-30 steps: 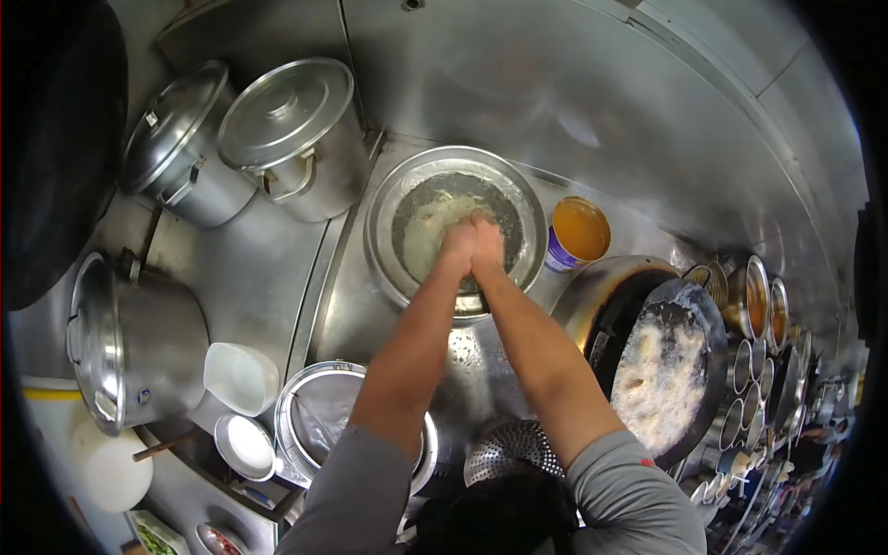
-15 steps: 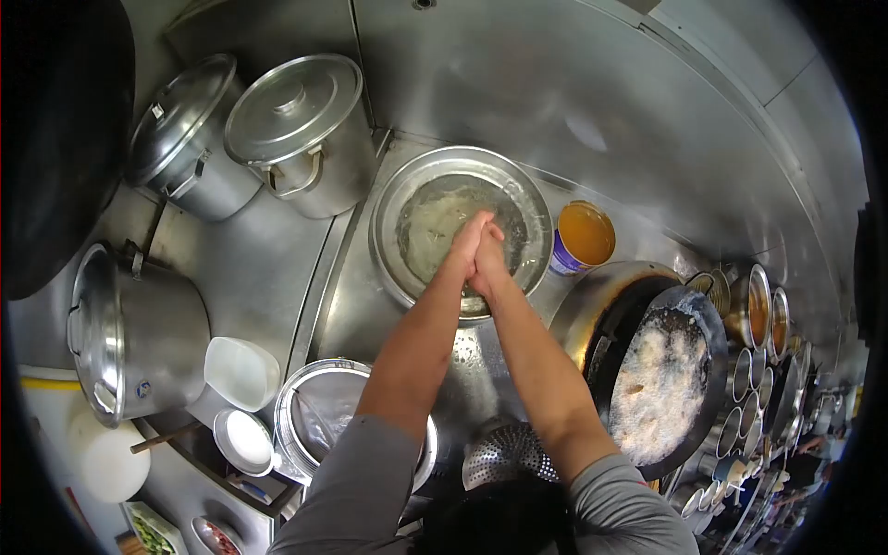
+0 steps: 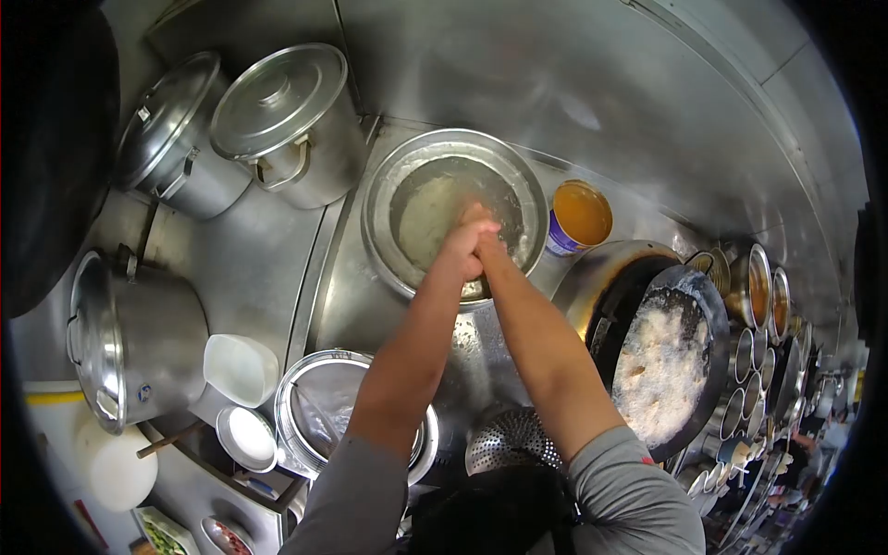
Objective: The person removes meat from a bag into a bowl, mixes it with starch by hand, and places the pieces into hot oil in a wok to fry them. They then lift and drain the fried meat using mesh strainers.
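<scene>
My left hand [image 3: 465,239] and my right hand [image 3: 486,246] are clasped together over a wide metal basin [image 3: 377,217]. The basin holds pale, cloudy liquid [image 3: 428,217]. My left fingers fold across the right hand, and both hands are closed. Their tips are slightly blurred. Whatever lies between the palms, if anything, is hidden. Just right of the basin stands a blue-sided tin [image 3: 561,238] of orange-brown liquid.
A wok [image 3: 661,370] of foaming oil with frying pieces sits close to my right forearm. A perforated strainer [image 3: 509,444] lies between my arms. Lidded stockpots [image 3: 287,120] stand at left. A round metal container [image 3: 324,407], a white tub [image 3: 240,368] and a small bowl [image 3: 248,437] are lower left.
My clasped hands have turned against each other, the left fingers now folding over the right hand. The whole view has shifted slightly. Frying pieces have moved about in the foam.
</scene>
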Tool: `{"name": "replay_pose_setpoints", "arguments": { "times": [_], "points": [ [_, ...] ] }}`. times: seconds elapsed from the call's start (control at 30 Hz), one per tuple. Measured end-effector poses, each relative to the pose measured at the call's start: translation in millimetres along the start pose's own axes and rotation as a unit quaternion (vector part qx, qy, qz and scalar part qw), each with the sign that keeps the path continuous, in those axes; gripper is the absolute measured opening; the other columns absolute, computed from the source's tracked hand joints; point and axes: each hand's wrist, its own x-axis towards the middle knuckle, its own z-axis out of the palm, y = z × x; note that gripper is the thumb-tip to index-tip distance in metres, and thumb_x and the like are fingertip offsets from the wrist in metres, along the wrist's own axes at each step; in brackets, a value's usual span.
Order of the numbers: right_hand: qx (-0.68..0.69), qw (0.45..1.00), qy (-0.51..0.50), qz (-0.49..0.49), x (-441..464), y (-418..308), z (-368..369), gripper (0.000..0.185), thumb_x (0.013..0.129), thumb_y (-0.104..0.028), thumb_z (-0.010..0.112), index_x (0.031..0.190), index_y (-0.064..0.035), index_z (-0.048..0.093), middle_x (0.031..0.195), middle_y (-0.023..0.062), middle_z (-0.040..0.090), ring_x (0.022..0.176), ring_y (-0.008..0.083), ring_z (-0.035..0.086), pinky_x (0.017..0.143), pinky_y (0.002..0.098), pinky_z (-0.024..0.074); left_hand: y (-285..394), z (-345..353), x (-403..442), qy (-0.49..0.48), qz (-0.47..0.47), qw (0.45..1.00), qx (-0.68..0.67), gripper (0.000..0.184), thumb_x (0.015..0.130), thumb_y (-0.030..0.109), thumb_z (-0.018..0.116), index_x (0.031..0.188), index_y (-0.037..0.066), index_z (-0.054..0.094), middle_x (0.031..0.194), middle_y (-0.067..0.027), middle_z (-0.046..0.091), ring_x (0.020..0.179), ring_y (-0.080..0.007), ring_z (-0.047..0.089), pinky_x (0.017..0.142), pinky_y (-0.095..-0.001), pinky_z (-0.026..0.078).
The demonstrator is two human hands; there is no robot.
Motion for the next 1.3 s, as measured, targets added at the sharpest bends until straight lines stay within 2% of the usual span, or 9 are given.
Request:
{"name": "replay_pose_setpoints", "arguments": {
  "times": [0.17, 0.23, 0.33, 0.4, 0.5, 0.6, 0.8, 1.03, 1.3],
  "points": [
    [0.377, 0.921, -0.046, 0.083, 11.4, 12.9, -4.1, 0.045, 0.108, -0.021, 0.041, 0.141, 0.0026, 0.059, 0.138, 0.0311, 0.064, 0.129, 0.0417, 0.063, 0.108, 0.0448, 0.0482, 41.1, 47.9, -21.7, 0.037, -0.132, 0.990, -0.036, 0.029, 0.095, 0.035, 0.063, 0.087, 0.008, 0.069, 0.093, -0.0168, 0.072, 0.088, -0.0329, 0.069, 0.076, -0.0483, 0.055],
    [0.424, 0.905, 0.008, 0.023, 17.0, 21.1, 28.8, 0.044, 0.108, -0.021, 0.041, 0.141, 0.0010, 0.060, 0.140, 0.0335, 0.061, 0.131, 0.0447, 0.060, 0.110, 0.0475, 0.0468, 39.9, 24.7, 4.5, 0.138, -0.054, 0.989, 0.008, 0.028, 0.095, 0.028, 0.057, 0.078, 0.007, 0.066, 0.087, -0.0152, 0.071, 0.083, -0.0329, 0.068, 0.073, -0.0492, 0.055],
    [0.371, 0.920, 0.120, -0.036, -37.9, -7.2, -8.2, 0.041, 0.105, -0.018, 0.045, 0.136, -0.0008, 0.065, 0.137, 0.0357, 0.061, 0.128, 0.0493, 0.060, 0.108, 0.0524, 0.0479, 15.2, -70.5, 113.6, 0.199, 0.096, 0.958, 0.181, 0.028, 0.085, 0.020, 0.069, 0.105, 0.002, 0.077, 0.095, -0.0161, 0.076, 0.088, -0.0326, 0.074, 0.082, -0.0495, 0.056],
    [0.268, 0.948, 0.164, -0.042, -67.8, -28.1, -35.8, 0.037, 0.103, -0.017, 0.050, 0.131, -0.0011, 0.069, 0.131, 0.0354, 0.065, 0.123, 0.0509, 0.063, 0.104, 0.0544, 0.0505, 30.1, -23.1, 56.4, 0.234, 0.163, 0.787, 0.547, 0.029, 0.089, 0.024, 0.065, 0.104, 0.003, 0.079, 0.104, -0.0194, 0.076, 0.098, -0.0343, 0.074, 0.088, -0.0478, 0.057],
    [-0.067, 0.991, 0.109, -0.048, -66.3, -15.1, -48.3, 0.026, 0.094, -0.018, 0.066, 0.113, -0.0025, 0.075, 0.117, 0.0299, 0.072, 0.108, 0.0455, 0.071, 0.094, 0.0529, 0.0556, 35.7, 6.8, 14.4, 0.206, 0.213, 0.569, 0.767, 0.035, 0.096, 0.030, 0.060, 0.102, 0.004, 0.082, 0.117, -0.0245, 0.075, 0.113, -0.0369, 0.073, 0.096, -0.0454, 0.058],
    [-0.074, 0.982, 0.140, -0.106, -50.0, 14.9, -29.7, 0.016, 0.088, -0.014, 0.071, 0.094, -0.0004, 0.078, 0.097, 0.0279, 0.075, 0.100, 0.0445, 0.073, 0.091, 0.0541, 0.0567, 38.6, 25.6, 4.5, 0.242, 0.120, 0.671, 0.690, 0.037, 0.102, 0.026, 0.054, 0.122, 0.006, 0.078, 0.129, -0.0261, 0.071, 0.121, -0.0418, 0.069, 0.107, -0.0524, 0.053],
    [-0.220, 0.962, 0.046, -0.155, -68.2, 8.1, -52.3, 0.022, 0.085, -0.012, 0.072, 0.104, -0.0012, 0.078, 0.107, 0.0241, 0.076, 0.106, 0.0452, 0.071, 0.099, 0.0526, 0.0543, 49.8, 63.9, -58.4, 0.227, 0.228, 0.659, 0.680, 0.036, 0.104, 0.025, 0.055, 0.128, 0.003, 0.072, 0.121, -0.0261, 0.073, 0.115, -0.0422, 0.071, 0.096, -0.0541, 0.058],
    [-0.001, 0.909, 0.334, -0.248, -241.2, -10.9, -65.7, 0.028, 0.084, 0.009, 0.063, 0.111, 0.0032, 0.067, 0.114, 0.0242, 0.071, 0.101, 0.0451, 0.068, 0.086, 0.0499, 0.0538, 8.0, 150.7, -201.3, 0.215, 0.301, 0.695, 0.617, 0.016, 0.096, 0.018, 0.062, 0.097, 0.007, 0.073, 0.098, -0.0249, 0.074, 0.091, -0.0458, 0.073, 0.081, -0.0554, 0.059],
    [0.085, 0.956, 0.221, -0.171, -464.7, 29.5, -11.8, 0.008, 0.086, 0.000, 0.066, 0.092, 0.0037, 0.064, 0.082, 0.0242, 0.069, 0.070, 0.0444, 0.066, 0.065, 0.0489, 0.0508, -170.3, 113.6, -382.3, 0.104, 0.429, 0.620, 0.648, 0.002, 0.083, 0.003, 0.064, 0.083, 0.002, 0.064, 0.085, -0.0206, 0.066, 0.086, -0.0445, 0.066, 0.075, -0.0543, 0.055]
  ]
}}
